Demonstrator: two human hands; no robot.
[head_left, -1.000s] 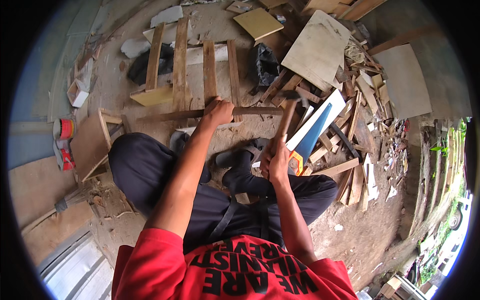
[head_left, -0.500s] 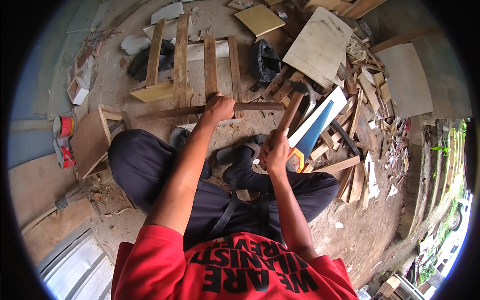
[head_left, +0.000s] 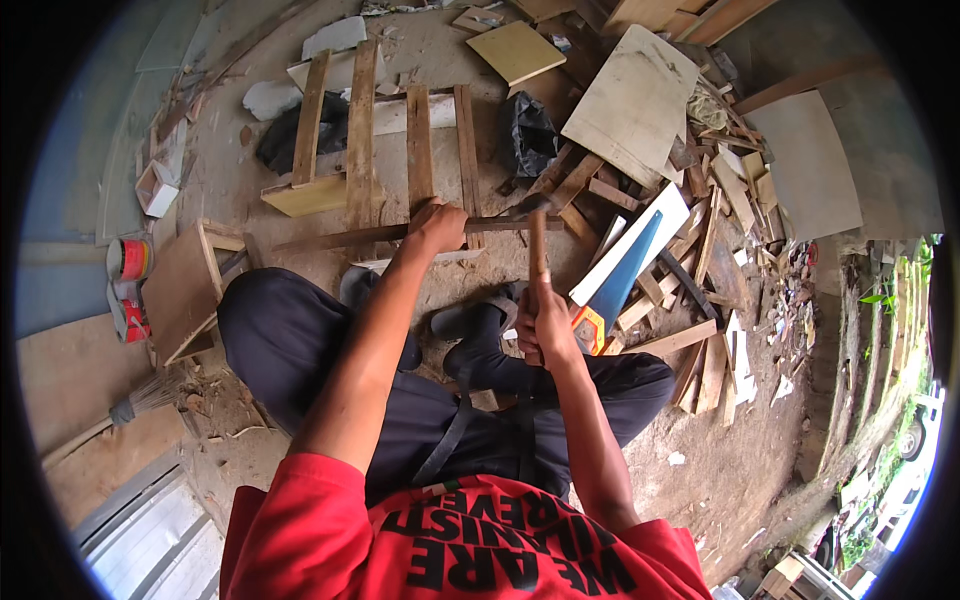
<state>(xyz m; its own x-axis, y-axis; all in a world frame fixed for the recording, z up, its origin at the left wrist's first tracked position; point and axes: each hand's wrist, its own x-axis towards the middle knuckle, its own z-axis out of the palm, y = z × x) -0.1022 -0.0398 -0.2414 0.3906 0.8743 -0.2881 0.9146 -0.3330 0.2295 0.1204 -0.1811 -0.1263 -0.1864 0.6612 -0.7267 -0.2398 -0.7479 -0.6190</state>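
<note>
My left hand (head_left: 437,226) is closed on a long, dark wooden strip (head_left: 345,240), which lies crosswise near the ends of several upright wooden slats (head_left: 361,130). In my right hand (head_left: 545,332) is the wooden handle of a hammer (head_left: 538,245). The hammer's head is at the right part of the strip, and whether it touches the wood I cannot tell. To the right of that hand rests a handsaw (head_left: 625,275) with a blue blade and an orange grip, against a white board (head_left: 665,215).
Scrap wood (head_left: 735,190) is heaped on the right, under a large pale panel (head_left: 632,105). A black bag (head_left: 528,135) stands beyond the strip. A wooden box (head_left: 185,290), red tins (head_left: 130,260) and a broom (head_left: 145,395) are at left. My crossed legs are close below my hands.
The hammer has swung down and left, from above the scrap heap to the strip's right part. My left hand keeps its hold at about the same place.
</note>
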